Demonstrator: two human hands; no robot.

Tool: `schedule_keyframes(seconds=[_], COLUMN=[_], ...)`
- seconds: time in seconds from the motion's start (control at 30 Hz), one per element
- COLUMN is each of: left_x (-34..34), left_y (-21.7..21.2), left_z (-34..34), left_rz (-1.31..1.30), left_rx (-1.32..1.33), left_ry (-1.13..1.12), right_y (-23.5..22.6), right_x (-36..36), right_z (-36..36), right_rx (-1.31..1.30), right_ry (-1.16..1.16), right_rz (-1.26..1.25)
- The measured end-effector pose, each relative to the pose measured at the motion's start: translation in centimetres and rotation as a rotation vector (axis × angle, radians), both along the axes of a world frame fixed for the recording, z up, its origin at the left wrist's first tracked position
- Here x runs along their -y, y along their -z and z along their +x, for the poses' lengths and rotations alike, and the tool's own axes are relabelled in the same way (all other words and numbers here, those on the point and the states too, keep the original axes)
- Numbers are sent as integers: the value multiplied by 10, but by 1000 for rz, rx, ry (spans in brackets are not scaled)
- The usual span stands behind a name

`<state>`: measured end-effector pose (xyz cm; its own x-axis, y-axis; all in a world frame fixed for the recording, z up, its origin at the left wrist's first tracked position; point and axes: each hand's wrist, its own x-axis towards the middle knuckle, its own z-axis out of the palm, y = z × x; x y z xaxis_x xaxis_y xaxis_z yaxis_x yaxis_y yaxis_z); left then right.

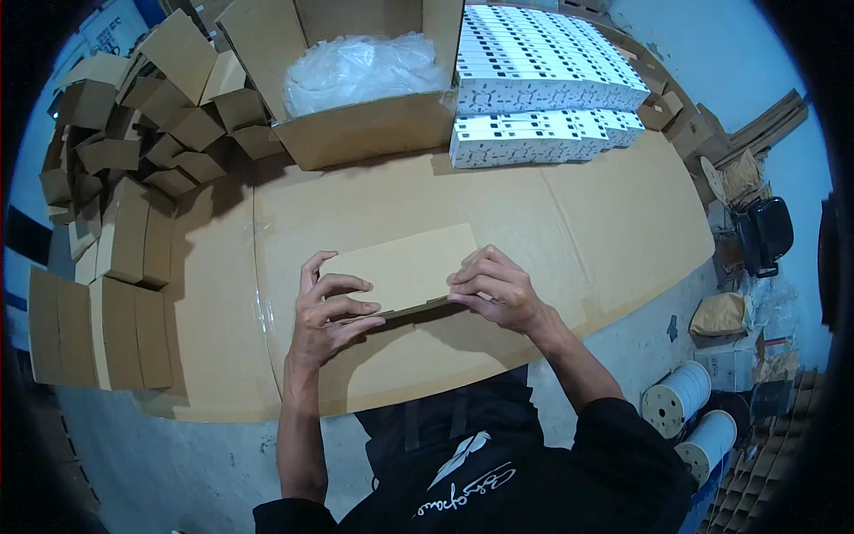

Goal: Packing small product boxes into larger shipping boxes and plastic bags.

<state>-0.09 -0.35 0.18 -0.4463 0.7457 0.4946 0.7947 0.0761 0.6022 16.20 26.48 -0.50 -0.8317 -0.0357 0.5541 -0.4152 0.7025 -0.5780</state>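
Observation:
Both of my hands hold a flat brown cardboard box [405,265] above the middle of the work surface. Its long front edge, with narrow slits or tabs along it, faces me. At the box's left end my left hand [327,310] is closed, fingers over the top and thumb along the front edge. My right hand [500,287] pinches the front right corner between thumb and fingers. The underside of the box is hidden, as are its inside and any contents.
A large open carton [365,133] holding clear plastic bags [365,73] stands at the back. White patterned boxes [543,93] are stacked beside it. Open brown boxes [182,129] pile up far left, above closed ones [124,334]. Cable spools [678,398] stand on the floor at right.

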Motion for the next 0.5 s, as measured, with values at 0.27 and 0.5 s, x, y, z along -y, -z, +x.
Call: schedule_keyframes(seconds=[0.27, 0.5], left_x=[-4, 20], left_y=[27, 54], left_z=[-11, -14], left_rz=[137, 162], left_rx=[328, 402], left_ry=[23, -13], right_y=[1, -9], right_x=[-13, -4], right_z=[-10, -13], right_rx=[126, 149], right_ry=[-30, -30], right_rz=[-242, -105])
